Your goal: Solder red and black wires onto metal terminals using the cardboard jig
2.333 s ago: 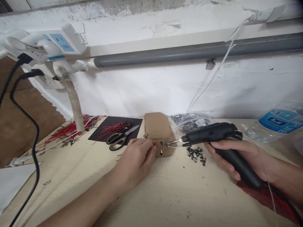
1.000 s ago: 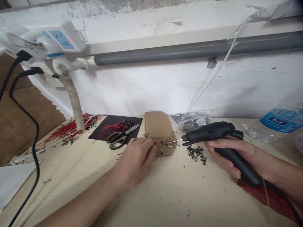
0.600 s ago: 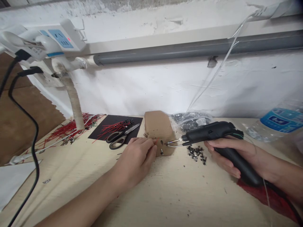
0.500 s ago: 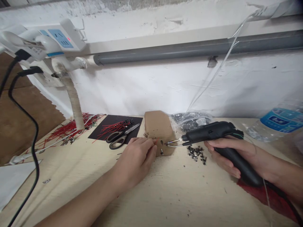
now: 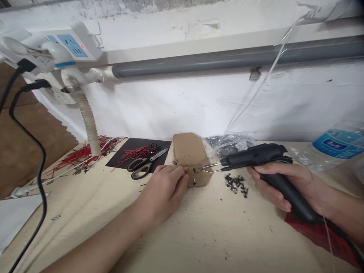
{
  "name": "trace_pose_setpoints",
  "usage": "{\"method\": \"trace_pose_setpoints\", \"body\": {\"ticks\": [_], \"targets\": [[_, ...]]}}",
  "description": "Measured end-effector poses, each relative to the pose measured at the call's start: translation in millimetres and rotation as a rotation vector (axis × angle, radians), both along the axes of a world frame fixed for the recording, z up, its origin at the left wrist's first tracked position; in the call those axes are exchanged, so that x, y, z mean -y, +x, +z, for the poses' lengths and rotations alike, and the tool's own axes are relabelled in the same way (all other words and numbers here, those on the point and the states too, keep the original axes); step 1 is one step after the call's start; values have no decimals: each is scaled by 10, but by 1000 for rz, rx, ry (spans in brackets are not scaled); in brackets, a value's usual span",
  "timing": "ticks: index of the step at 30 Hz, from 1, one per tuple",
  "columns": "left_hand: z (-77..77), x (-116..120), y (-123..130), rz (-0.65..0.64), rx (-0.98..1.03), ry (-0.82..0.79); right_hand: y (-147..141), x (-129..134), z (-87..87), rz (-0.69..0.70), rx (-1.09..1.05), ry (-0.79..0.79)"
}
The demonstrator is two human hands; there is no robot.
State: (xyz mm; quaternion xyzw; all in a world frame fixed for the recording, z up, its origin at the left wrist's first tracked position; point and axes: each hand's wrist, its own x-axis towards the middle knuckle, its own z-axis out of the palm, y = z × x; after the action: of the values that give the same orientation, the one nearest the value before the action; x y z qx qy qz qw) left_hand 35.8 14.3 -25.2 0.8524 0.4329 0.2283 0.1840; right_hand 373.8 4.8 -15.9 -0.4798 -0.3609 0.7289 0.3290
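Observation:
My left hand rests at the left edge of a piece of brown cardboard, fingers pressed together; a thin orange-red piece shows at the fingertips, too small to make out fully. A black soldering gun is gripped by its handle in my right hand. Its metal tip is over the cardboard, just right of my left fingertips. A small metal part lies on the cardboard below the tip. Small black and silver parts are heaped on the table under the gun.
Scissors and red wires lie on a black sheet. More red wires are piled at the left. A plastic bag of parts and a bottle stand near the wall. Black cables hang at the left.
My right hand has shifted the soldering gun slightly right and up, its tip now a little higher over the cardboard. My left hand has stayed in place.

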Motion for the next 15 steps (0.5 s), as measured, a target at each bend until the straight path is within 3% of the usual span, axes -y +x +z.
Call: {"method": "trace_pose_setpoints", "body": {"ticks": [15], "targets": [[1, 1, 16, 1, 6, 14, 32, 9, -63, 37, 26, -33]]}}
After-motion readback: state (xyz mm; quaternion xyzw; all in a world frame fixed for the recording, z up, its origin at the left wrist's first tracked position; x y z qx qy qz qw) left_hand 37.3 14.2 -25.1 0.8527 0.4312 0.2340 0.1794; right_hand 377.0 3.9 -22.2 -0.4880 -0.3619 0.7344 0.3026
